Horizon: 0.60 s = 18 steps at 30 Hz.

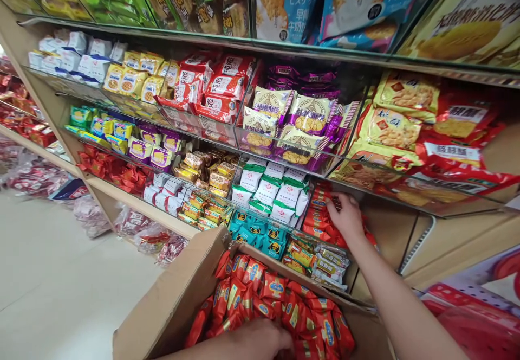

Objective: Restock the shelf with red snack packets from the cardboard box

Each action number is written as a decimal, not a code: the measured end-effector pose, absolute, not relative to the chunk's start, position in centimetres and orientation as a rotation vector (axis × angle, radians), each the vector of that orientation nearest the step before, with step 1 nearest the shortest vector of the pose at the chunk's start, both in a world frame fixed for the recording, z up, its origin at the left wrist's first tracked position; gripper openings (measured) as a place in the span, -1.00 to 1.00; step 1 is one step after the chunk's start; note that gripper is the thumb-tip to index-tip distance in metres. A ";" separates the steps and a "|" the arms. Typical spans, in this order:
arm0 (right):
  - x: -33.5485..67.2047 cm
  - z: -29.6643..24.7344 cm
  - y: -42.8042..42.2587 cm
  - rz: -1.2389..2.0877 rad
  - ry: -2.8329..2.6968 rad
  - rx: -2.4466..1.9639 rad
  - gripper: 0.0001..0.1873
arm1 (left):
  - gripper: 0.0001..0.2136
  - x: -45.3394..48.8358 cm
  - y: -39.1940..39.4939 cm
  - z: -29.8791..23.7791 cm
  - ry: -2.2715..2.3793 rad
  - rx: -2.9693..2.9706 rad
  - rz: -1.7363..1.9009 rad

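My left hand [260,338] is down in an open cardboard box [170,300], on top of many small red wrapped snack packets [247,295]. Its fingers bend down among them and their tips are hidden, so I cannot make out a hold. Up on the lower shelf, my right hand [347,216] reaches into a compartment of similar red packets [319,222]. Its visible fingers are apart and touch or hover over the packets there; no held packet shows.
Beside that compartment lie white-and-green packets [268,186], teal packets [260,235] and silver packets [329,265]. A glass-fronted shelf [284,156] with larger biscuit packs overhangs my right hand. Bagged goods [152,238] lie on the floor at the left.
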State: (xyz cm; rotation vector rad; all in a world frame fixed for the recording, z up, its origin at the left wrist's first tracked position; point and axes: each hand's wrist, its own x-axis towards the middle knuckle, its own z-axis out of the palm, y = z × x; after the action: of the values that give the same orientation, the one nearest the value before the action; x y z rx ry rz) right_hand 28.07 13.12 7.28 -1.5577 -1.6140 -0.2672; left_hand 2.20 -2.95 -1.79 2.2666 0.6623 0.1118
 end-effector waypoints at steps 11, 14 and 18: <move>27.6 7.3 12.5 -0.334 -1.588 -1.678 -0.60 | -0.79 1.9 -2.9 -0.3 0.846 2.312 0.437; 27.8 8.2 12.3 -0.470 -1.547 -1.725 -0.56 | -0.71 1.0 -2.4 0.8 1.189 2.358 0.446; 27.3 10.1 10.4 -0.706 -1.526 -1.680 -0.63 | -0.55 0.3 -1.8 0.5 1.401 2.321 0.090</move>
State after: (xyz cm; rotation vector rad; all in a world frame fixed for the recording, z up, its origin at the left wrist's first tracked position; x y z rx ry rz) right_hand 27.33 10.35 10.10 -1.6801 -1.5259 -0.7056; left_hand 0.28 -1.81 0.55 2.3207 1.4014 0.0900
